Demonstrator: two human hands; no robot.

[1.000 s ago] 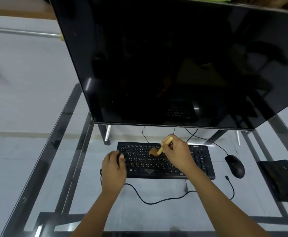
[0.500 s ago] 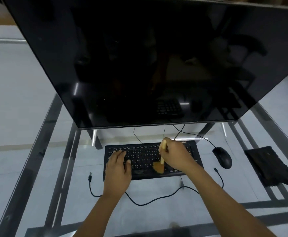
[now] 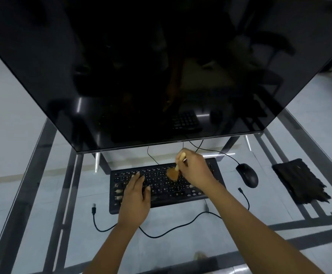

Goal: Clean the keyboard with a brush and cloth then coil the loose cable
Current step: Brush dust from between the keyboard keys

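Since half a second ago the brush (image 3: 174,171) has travelled from the near edge of the keyboard (image 3: 167,186) up to its upper middle rows, and the left hand (image 3: 136,196) has slid slightly toward the centre.

Risks from here, as I judge them: the loose cable (image 3: 161,233) snakes across the glass bench (image 3: 42,194) right under both forearms, so a wide sweep could snag it and drag the keyboard. Pressing the bristles too hard could catch a keycap, and dust flicked rightward would land near the mouse (image 3: 247,175). The dark cloth (image 3: 299,181) lies well apart at the right, untouched, so wiping and coiling are not yet done.

The right hand (image 3: 195,170) has its fingers curled narrowly round the pale wooden handle, bristles touching the keys. The left hand lies flat on the keyboard's left half, fingers nearly straight and close together, holding nothing, apparently steadying the board. The monitor (image 3: 161,66) looms dark above.
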